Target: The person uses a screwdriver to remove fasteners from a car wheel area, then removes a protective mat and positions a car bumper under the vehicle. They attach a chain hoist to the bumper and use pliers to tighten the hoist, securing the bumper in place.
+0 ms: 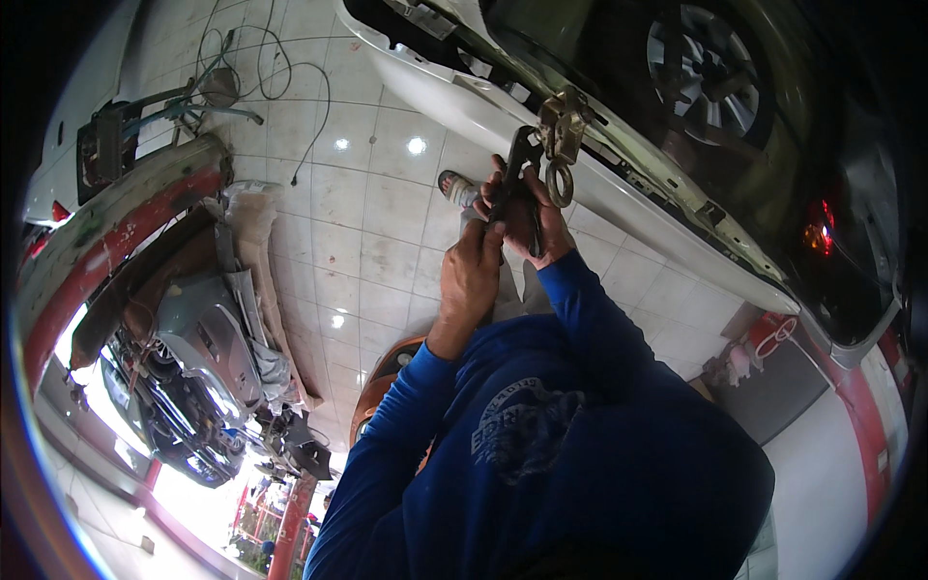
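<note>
A brass-coloured metal clamp [563,126] with a thick pull ring [560,184] is fixed on the edge of the light car body's sill [638,208]. Just left of it, a dark wrench-like tool [522,159] points up with its curved head close to the clamp; whether the two touch I cannot tell. My left hand [471,273] is closed around the tool's lower end. Beside the ring, my right hand [532,227] is palm up with its fingers curled about the tool's middle. Part of the tool is hidden by the fingers.
The car's open side shows a wheel [704,72] inside. Off to the left are a red-and-white bumper [121,232], grey car parts [208,338] and a cable [314,135] on the tiled floor [377,251]. A shoe [456,186] and an orange rounded object [387,377] are below me.
</note>
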The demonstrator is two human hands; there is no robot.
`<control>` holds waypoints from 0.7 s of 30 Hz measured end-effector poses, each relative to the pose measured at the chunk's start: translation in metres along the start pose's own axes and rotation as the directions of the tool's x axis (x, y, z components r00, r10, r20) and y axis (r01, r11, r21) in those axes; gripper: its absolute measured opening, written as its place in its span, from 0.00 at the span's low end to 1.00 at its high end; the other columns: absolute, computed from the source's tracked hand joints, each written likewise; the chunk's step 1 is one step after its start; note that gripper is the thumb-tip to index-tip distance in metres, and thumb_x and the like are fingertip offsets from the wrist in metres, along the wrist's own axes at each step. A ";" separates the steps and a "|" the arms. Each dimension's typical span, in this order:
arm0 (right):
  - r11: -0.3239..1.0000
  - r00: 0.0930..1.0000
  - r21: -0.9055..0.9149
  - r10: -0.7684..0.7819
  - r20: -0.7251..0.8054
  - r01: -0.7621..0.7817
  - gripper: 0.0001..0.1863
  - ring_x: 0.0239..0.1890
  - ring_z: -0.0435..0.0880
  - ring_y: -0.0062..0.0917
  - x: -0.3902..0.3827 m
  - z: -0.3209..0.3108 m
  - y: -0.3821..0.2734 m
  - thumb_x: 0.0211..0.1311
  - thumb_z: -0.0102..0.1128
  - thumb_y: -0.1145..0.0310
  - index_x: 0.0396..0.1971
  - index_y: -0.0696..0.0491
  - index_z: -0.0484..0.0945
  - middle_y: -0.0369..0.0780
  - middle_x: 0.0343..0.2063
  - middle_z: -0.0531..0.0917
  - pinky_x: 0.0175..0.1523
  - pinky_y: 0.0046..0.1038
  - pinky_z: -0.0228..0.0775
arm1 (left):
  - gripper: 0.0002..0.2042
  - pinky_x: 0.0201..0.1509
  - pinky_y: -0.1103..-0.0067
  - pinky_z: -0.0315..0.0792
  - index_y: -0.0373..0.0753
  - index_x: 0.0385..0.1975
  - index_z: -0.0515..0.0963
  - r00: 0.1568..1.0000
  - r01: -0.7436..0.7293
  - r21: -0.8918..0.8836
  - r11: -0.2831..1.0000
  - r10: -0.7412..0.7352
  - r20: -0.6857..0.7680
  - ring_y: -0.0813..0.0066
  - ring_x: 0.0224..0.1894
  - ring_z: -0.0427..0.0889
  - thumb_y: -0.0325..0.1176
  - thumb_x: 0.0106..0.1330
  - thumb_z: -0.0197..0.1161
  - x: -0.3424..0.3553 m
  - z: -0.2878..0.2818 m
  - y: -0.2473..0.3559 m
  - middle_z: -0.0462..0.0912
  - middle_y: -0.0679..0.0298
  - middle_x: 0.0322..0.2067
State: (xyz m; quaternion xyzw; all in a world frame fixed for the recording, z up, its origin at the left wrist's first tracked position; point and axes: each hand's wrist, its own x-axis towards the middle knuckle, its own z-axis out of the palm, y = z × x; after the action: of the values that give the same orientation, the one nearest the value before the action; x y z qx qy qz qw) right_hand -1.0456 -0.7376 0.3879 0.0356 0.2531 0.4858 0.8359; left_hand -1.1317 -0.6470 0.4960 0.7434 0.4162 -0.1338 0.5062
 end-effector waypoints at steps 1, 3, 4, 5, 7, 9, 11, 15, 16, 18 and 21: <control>1.000 1.000 0.011 0.007 0.003 -0.007 0.28 0.55 0.81 0.33 -0.002 0.003 0.000 0.77 0.53 0.50 0.65 0.54 0.69 0.43 0.51 0.82 0.65 0.43 0.72 | 0.22 0.32 0.69 0.71 0.33 0.30 0.74 1.000 0.007 0.005 1.000 -0.007 0.008 0.67 0.24 0.78 0.49 0.79 0.52 -0.001 0.000 0.001 0.79 0.56 0.20; 0.992 0.998 0.120 0.046 0.040 -0.050 0.23 0.53 0.80 0.34 -0.001 -0.008 -0.003 0.76 0.56 0.53 0.58 0.56 0.73 0.43 0.45 0.81 0.63 0.45 0.73 | 0.22 0.31 0.69 0.71 0.33 0.30 0.74 1.000 0.020 0.015 1.000 -0.020 0.021 0.68 0.24 0.78 0.49 0.79 0.53 -0.002 0.001 0.002 0.79 0.56 0.20; 0.983 0.995 0.170 0.064 0.071 -0.076 0.23 0.50 0.80 0.32 0.000 -0.013 -0.003 0.76 0.56 0.53 0.57 0.56 0.74 0.41 0.43 0.80 0.62 0.44 0.74 | 0.22 0.31 0.69 0.71 0.33 0.30 0.74 0.999 0.024 0.010 1.000 -0.024 0.022 0.68 0.24 0.78 0.48 0.79 0.53 -0.003 0.002 0.002 0.79 0.56 0.20; 0.970 0.991 0.219 0.081 0.104 -0.103 0.22 0.48 0.80 0.31 0.001 -0.017 -0.003 0.76 0.56 0.52 0.55 0.55 0.74 0.40 0.40 0.79 0.60 0.43 0.74 | 0.22 0.31 0.69 0.71 0.33 0.30 0.74 0.999 0.028 0.005 1.000 -0.028 0.023 0.68 0.23 0.78 0.48 0.79 0.53 -0.004 0.003 0.003 0.79 0.56 0.20; 0.990 0.998 0.130 0.060 0.027 -0.063 0.21 0.41 0.78 0.29 0.002 -0.015 -0.002 0.77 0.53 0.50 0.51 0.55 0.74 0.36 0.34 0.75 0.56 0.41 0.75 | 0.22 0.32 0.69 0.71 0.33 0.31 0.74 1.000 0.026 0.002 1.000 -0.026 0.013 0.66 0.24 0.79 0.48 0.79 0.53 -0.003 0.004 -0.001 0.79 0.56 0.20; 0.994 0.995 0.087 0.054 0.089 -0.061 0.23 0.41 0.77 0.28 0.007 -0.018 -0.001 0.79 0.49 0.49 0.53 0.55 0.73 0.36 0.34 0.74 0.56 0.41 0.75 | 0.21 0.32 0.69 0.72 0.33 0.31 0.74 1.000 0.015 0.007 1.000 -0.015 0.000 0.64 0.24 0.80 0.47 0.79 0.54 -0.003 0.004 -0.009 0.79 0.56 0.20; 0.993 0.995 0.101 0.045 0.087 -0.054 0.23 0.41 0.78 0.29 0.010 -0.021 0.002 0.78 0.50 0.48 0.52 0.55 0.73 0.36 0.34 0.75 0.56 0.42 0.76 | 0.19 0.34 0.61 0.72 0.35 0.33 0.73 0.998 -0.007 0.113 0.994 0.014 -0.061 0.50 0.29 0.82 0.47 0.77 0.56 -0.005 0.005 -0.008 0.81 0.50 0.25; 0.990 1.000 0.141 0.002 0.012 -0.004 0.22 0.43 0.79 0.30 0.013 -0.010 0.008 0.78 0.51 0.50 0.52 0.55 0.74 0.38 0.37 0.77 0.56 0.44 0.77 | 0.18 0.36 0.57 0.74 0.36 0.35 0.73 0.963 -0.064 0.219 0.974 0.118 -0.242 0.44 0.32 0.84 0.47 0.75 0.59 -0.007 0.007 0.001 0.84 0.48 0.28; 0.991 1.000 0.137 0.005 0.020 -0.007 0.22 0.43 0.79 0.31 0.013 -0.010 0.007 0.78 0.51 0.50 0.52 0.56 0.74 0.38 0.37 0.77 0.56 0.44 0.76 | 0.18 0.36 0.58 0.74 0.36 0.36 0.74 0.963 -0.068 0.254 0.965 0.130 -0.236 0.45 0.32 0.84 0.48 0.75 0.59 -0.007 0.006 0.000 0.84 0.50 0.29; 0.990 0.999 0.140 0.008 0.050 -0.015 0.22 0.45 0.81 0.32 0.012 -0.011 0.005 0.78 0.53 0.51 0.53 0.56 0.74 0.39 0.38 0.78 0.57 0.45 0.76 | 0.18 0.34 0.59 0.74 0.36 0.37 0.74 0.970 -0.057 0.293 0.954 0.123 -0.209 0.45 0.31 0.84 0.48 0.75 0.59 -0.005 0.004 0.006 0.84 0.50 0.27; 0.991 1.000 0.131 0.010 0.015 -0.012 0.19 0.46 0.82 0.33 0.009 -0.012 0.002 0.76 0.56 0.53 0.49 0.54 0.78 0.41 0.39 0.82 0.59 0.45 0.76 | 0.19 0.32 0.60 0.73 0.36 0.34 0.76 0.969 -0.060 0.344 0.937 0.137 -0.203 0.46 0.28 0.83 0.48 0.75 0.58 -0.001 0.004 0.005 0.83 0.51 0.24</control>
State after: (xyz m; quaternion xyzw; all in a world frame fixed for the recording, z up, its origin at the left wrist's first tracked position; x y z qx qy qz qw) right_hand -1.0492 -0.7311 0.3743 0.0953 0.2784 0.4725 0.8307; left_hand -1.1276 -0.6517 0.4986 0.8490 0.4037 -0.0921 0.3283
